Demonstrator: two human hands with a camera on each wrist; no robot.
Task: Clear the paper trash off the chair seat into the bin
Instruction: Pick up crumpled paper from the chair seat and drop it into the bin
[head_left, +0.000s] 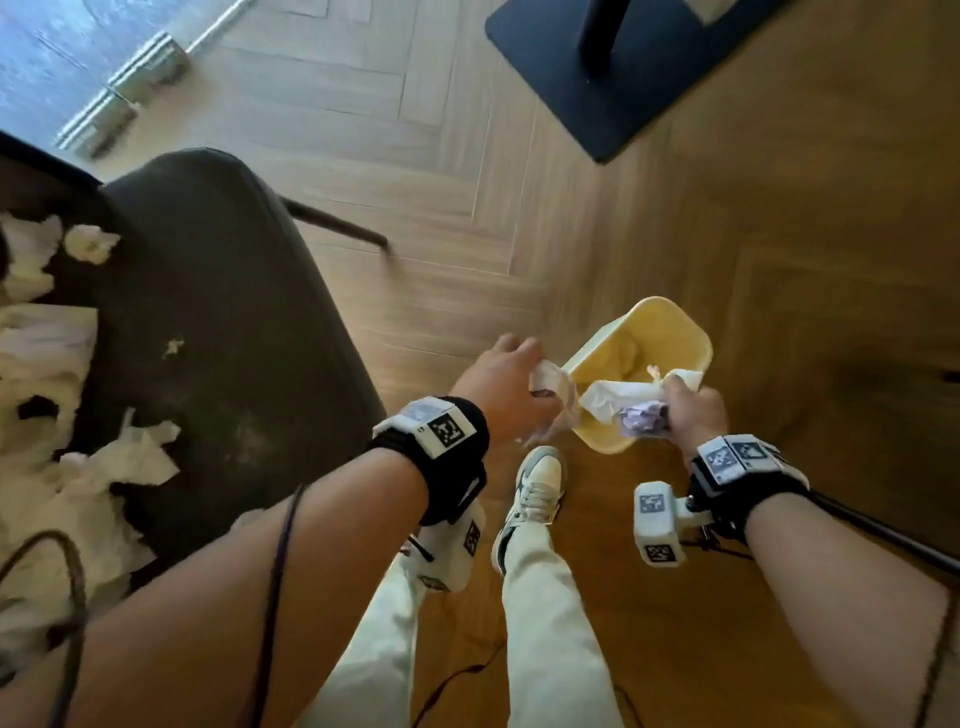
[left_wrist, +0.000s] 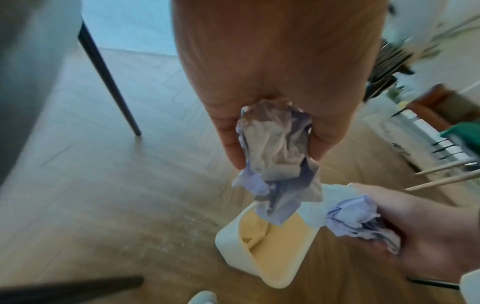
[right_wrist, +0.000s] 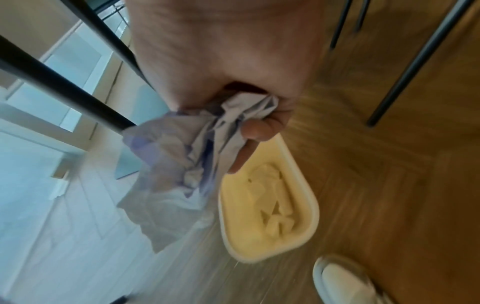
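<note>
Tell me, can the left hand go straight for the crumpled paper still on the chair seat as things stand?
Probably not yet. The left hand is over the bin, gripping a paper wad. Nothing blocks the way to the chair seat and its paper; it likely needs to drop its load first.

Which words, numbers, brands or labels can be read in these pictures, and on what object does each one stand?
No readable words or numbers.
Left wrist band: a black-and-white square code marker, with small characters beside it, too blurred to read.
Right wrist band: similar code markers, no letters.
Shoe: dark side mark, no legible brand.
Crumpled paper: no legible print.
</note>
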